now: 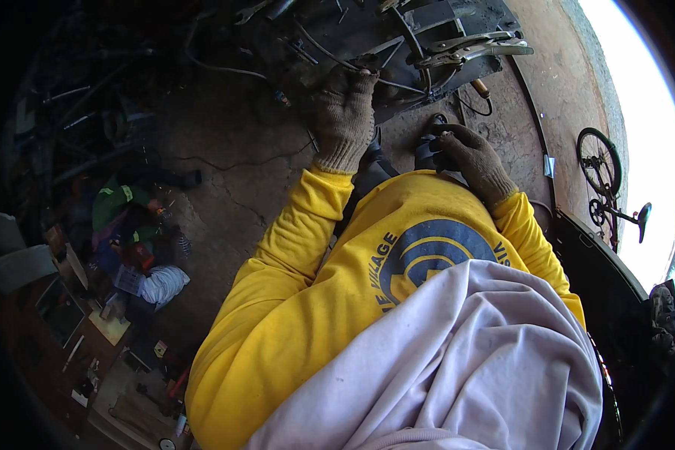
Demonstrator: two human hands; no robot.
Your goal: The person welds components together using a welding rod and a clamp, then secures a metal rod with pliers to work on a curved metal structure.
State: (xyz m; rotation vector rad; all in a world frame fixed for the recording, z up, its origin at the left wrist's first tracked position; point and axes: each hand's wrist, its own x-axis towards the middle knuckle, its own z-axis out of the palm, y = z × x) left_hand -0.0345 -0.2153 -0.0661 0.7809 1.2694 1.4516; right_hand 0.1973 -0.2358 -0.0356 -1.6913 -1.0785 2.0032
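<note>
My left hand (343, 124), in a knitted work glove, is closed at the near edge of a dark metal work table (495, 15). Its fingers meet a thin curved metal rod (401, 86) that runs along that edge. Locking pliers (476, 49) lie just right of there, clamped among metal pieces. Lower and to the right, my right hand (476, 161), gloved too, hangs in front of my body with its fingers curled. Whatever it may hold is hidden. Dark shoes or trouser legs show beside it.
Below the table's right edge hangs a wooden-handled tool (480, 88). A bicycle (601, 165) stands at the far right by the bright opening. On the left, another person (127, 210) in green is low to the floor, near a cluttered brown table (37, 337). A thin cable (232, 166) crosses the floor.
</note>
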